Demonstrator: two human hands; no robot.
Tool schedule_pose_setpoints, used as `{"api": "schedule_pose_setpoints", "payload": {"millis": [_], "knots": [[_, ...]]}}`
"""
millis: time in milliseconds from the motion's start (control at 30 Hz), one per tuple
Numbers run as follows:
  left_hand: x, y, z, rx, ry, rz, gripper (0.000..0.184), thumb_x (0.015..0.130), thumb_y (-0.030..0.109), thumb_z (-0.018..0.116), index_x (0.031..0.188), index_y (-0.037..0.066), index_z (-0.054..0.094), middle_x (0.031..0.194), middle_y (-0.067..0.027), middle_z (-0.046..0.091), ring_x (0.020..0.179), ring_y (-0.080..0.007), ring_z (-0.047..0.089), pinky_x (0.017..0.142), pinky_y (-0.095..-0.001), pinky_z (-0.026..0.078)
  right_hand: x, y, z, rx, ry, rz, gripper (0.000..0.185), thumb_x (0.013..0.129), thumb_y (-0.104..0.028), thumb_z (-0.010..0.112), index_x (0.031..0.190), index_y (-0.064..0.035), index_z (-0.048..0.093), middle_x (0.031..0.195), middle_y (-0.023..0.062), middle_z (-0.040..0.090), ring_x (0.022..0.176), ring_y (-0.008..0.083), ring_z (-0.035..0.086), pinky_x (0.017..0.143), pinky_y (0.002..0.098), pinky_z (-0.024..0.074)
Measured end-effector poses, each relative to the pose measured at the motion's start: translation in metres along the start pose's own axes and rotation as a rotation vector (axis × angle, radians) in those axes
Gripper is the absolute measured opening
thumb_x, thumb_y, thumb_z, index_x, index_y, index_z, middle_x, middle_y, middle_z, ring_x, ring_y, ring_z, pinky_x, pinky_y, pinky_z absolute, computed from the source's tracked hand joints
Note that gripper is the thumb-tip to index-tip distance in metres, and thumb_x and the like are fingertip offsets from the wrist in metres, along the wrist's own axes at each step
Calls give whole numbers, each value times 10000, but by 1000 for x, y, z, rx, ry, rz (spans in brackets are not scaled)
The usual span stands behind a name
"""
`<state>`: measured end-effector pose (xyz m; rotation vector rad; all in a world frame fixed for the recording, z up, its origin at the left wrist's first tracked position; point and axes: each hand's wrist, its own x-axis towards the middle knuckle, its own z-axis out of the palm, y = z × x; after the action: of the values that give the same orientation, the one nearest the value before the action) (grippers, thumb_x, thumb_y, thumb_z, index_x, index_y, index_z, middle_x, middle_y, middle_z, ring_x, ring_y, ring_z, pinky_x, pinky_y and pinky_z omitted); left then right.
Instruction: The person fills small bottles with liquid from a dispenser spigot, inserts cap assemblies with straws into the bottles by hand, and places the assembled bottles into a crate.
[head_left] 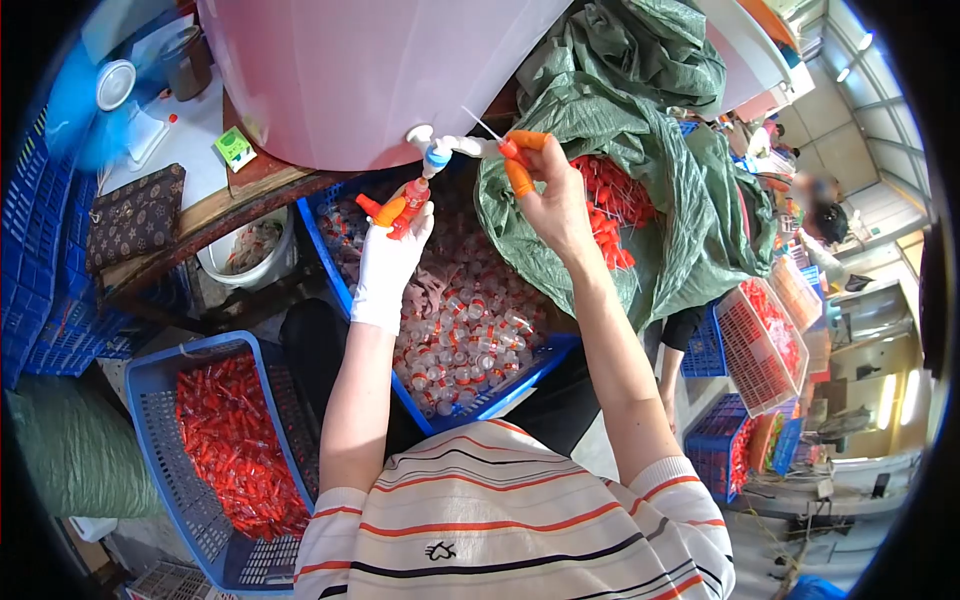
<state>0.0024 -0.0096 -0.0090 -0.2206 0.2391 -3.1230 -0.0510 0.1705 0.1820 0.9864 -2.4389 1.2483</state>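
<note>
My left hand (392, 262), in a white glove with orange finger covers, is closed around a small clear bottle with red in it (416, 192). The bottle's top is right below the blue-and-white nozzle of a tap (437, 158) on a large pinkish tub (370, 80). Between orange-covered fingertips, my right hand (556, 200) pinches a red cap with a thin white stick (512, 151); the stick points up and left. Below my hands, a blue crate (495, 398) holds many small clear bottles with red-orange bands.
At right, a green woven bag (650, 60) lies open around red caps with white sticks (608, 205). A blue basket (150, 430) of red-filled bottles stands at lower left. A white bucket (285, 262) sits under the wooden table (225, 215). Another person (825, 205) is far right.
</note>
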Motion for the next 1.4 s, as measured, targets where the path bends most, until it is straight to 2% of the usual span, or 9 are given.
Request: {"api": "schedule_pose_setpoints", "payload": {"millis": [167, 400, 733, 867, 1033, 1100, 1200, 1300, 1400], "knots": [[0, 3, -12, 101, -14, 32, 372, 1003, 129, 419, 1342, -21, 453, 1326, -167, 529, 1196, -288, 540, 994, -416, 496, -25, 12, 4, -64, 28, -150, 325, 831, 39, 628, 1147, -17, 574, 977, 134, 650, 780, 229, 620, 716, 320, 511], [-16, -2, -8, 350, 102, 70, 348, 999, 103, 430, 1322, -17, 472, 1308, -159, 536, 1152, -246, 561, 950, -356, 511, -48, 37, 22, -132, -262, -18, 274, 809, 2, 633, 1081, -28, 608, 990, 159, 625, 950, 342, 611, 781, 394, 510], [-30, -26, 40, 1024, 304, -24, 314, 983, 155, 465, 1223, -31, 544, 1032, -135, 661, 789, -172, 674, 763, -294, 561, -44, 26, 24, -447, -390, -406, 241, 813, -50, 614, 1054, -41, 612, 879, 99, 564, 859, 290, 588, 730, 379, 515], [-33, -32, 40, 1196, 256, 42, 313, 946, 134, 555, 1217, -21, 563, 1003, -112, 670, 759, -139, 663, 712, -273, 559, -54, 50, 21, -163, -725, 75, 248, 873, -110, 612, 1094, 2, 591, 985, 134, 608, 953, 370, 605, 765, 425, 515], [-28, -33, 42, 1141, 320, 11, 276, 918, 53, 563, 1185, -15, 586, 1003, -117, 672, 742, -154, 671, 686, -280, 564, -68, 40, 26, -255, -255, -272, 285, 894, -244, 626, 1061, -12, 624, 828, 189, 644, 723, 338, 621, 718, 420, 512], [-26, -41, 42, 1179, 236, 29, 274, 939, -7, 469, 1185, -1, 588, 1030, -124, 668, 757, -169, 683, 683, -281, 572, -63, 51, 21, -98, -558, 293, 304, 874, -224, 654, 1100, -24, 613, 907, 177, 645, 776, 316, 621, 730, 407, 514], [-27, -46, 48, 1239, 207, 27, 272, 939, -5, 479, 1187, 5, 589, 1007, -108, 669, 737, -162, 680, 666, -277, 572, -68, 42, 17, -28, -512, 419, 286, 920, -268, 585, 1073, -30, 625, 807, 107, 633, 732, 235, 614, 676, 371, 493], [-24, -43, 48, 1136, 284, -27, 319, 877, -91, 477, 1158, 8, 594, 1019, -100, 659, 828, -170, 670, 754, -284, 552, -68, 43, 26, -354, -197, -302, 386, 1003, -365, 418, 973, -44, 629, 706, 36, 577, 617, 117, 543, 553, 278, 440], [-27, -47, 53, 1457, -108, 266, 445, 754, -191, 444, 1123, 9, 590, 1056, -94, 645, 953, -180, 636, 862, -291, 503, -78, 59, 18, 666, -654, 752, 376, 1019, -378, 413, 925, -72, 610, 700, -9, 536, 537, 71, 449, 468, 214, 350]]}}
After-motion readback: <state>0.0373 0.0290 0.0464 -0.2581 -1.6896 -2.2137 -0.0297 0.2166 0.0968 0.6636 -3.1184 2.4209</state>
